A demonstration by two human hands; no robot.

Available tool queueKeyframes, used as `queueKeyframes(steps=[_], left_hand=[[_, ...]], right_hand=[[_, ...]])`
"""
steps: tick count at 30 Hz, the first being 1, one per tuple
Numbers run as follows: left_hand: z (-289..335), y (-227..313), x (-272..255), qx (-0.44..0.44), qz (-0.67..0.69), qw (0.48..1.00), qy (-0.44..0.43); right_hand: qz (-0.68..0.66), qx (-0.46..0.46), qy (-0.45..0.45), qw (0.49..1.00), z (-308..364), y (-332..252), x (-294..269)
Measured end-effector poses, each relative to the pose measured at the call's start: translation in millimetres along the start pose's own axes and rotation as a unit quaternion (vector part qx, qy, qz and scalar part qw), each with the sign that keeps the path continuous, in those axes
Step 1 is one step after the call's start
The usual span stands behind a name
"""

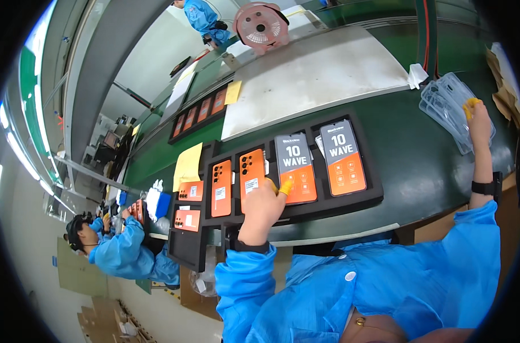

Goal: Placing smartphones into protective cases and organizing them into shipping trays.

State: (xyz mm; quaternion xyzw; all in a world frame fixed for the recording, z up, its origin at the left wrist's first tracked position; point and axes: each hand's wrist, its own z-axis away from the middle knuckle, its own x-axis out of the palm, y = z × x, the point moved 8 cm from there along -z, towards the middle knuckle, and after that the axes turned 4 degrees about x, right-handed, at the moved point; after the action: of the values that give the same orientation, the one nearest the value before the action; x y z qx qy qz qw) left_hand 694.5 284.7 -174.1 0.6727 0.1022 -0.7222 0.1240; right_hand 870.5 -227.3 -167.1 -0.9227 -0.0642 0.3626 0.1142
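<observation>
My left hand (pixel 264 210), with yellow finger cots on its thumb and a finger, is closed at the lower left edge of a smartphone (pixel 302 188) with a grey and orange front film. It partly covers an orange smartphone (pixel 250 163) lying back up with a white label. Both lie in a black foam tray (pixel 374 188), beside another film-covered phone (pixel 346 163) and another orange phone (pixel 221 188). Stretched far out to the right, my right hand (pixel 479 126) grips at a loose pile of clear plastic phone cases (pixel 443 106); its fingertips are partly hidden.
Smaller slots of the tray hold orange phones (pixel 189 191) under a yellow paper (pixel 188 166). A second phone tray (pixel 200 114), a white board (pixel 311 74) and a pink fan (pixel 261 27) stand beyond. At the left a co-worker in blue (pixel 122 246) handles phones.
</observation>
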Motion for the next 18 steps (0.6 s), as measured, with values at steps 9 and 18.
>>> queueKeyframes(steps=[9, 18], left_hand=[[22, -73, 30, -0.054, -0.024, 0.989, 0.134], [7, -83, 32, -0.147, 0.055, 0.984, 0.083]], right_hand=[[-0.282, -0.157, -0.405, 0.855, 93, -145, -22], [-0.205, -0.266, -0.541, 0.771, 144, -160, -1]])
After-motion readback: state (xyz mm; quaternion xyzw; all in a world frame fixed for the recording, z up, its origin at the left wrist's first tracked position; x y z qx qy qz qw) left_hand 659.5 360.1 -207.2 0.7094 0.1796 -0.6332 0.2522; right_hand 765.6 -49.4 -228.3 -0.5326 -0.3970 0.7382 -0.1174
